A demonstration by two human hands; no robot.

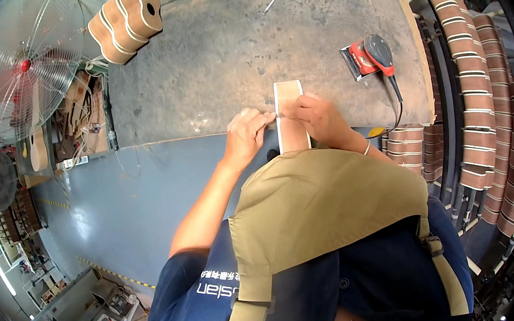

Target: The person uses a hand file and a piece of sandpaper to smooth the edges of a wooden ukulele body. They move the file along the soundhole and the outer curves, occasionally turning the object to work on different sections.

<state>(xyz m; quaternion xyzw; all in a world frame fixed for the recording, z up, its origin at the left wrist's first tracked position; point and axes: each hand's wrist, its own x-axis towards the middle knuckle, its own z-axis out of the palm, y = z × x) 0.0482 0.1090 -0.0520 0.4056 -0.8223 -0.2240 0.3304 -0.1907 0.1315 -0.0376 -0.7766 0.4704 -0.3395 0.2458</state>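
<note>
A narrow brown wooden piece with white edging (295,133) lies over the near edge of the workbench, its lower end hidden by my apron. At its left edge my left hand (246,136) is closed in a pinch, fingertips against the white edging. Over the wood's top face my right hand (322,119) reaches across from the right, fingers bent and pinched together close to the left fingertips. Something small and dark shows between the two sets of fingertips, too small to name.
A red and black electric sander (367,57) rests on the workbench (218,50) to the right, its cord hanging over the edge. Brown ukulele bodies (128,22) stand at the back left beside a large fan (26,65). Striped brown bodies (464,71) are racked at right.
</note>
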